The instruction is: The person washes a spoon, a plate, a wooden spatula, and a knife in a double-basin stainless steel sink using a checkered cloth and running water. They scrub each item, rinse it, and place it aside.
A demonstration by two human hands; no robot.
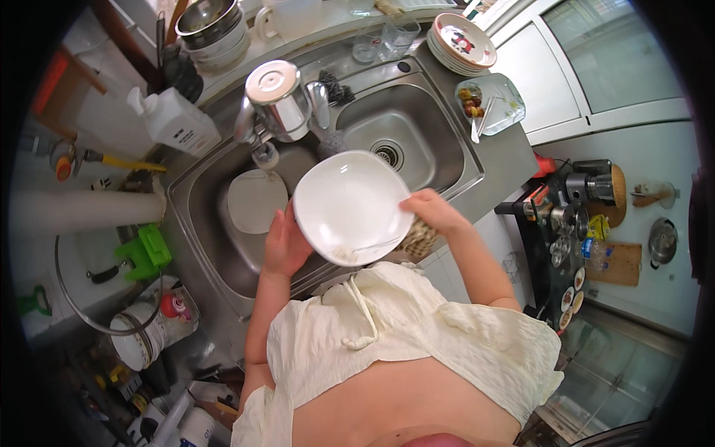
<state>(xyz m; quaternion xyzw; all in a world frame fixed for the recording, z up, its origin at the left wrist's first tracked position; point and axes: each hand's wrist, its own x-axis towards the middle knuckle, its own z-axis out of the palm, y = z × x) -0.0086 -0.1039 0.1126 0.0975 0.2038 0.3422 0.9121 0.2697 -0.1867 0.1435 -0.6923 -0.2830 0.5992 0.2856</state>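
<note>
A white plate (350, 201) with rounded corners and a faint grey line pattern near its lower edge is tilted up in front of me, over the sink's near edge. My right hand (433, 211) grips its right rim, thumb on top and fingers partly hidden beneath. On the left side, my left hand (287, 244) supports the rim, with some fingers behind the plate. A second white plate (257, 201) lies in the left sink basin (216, 246). Above that basin stands a silver faucet unit (279, 100) with a round top.
The right basin (424, 127) has a drain. Stacked plates (462, 45) and a glass tray (503, 104) with fruit stand at the right counter. A white jug (175, 123) stands left of the faucet, with metal bowls (212, 33) behind. A brown woven item (418, 238) shows below my right hand.
</note>
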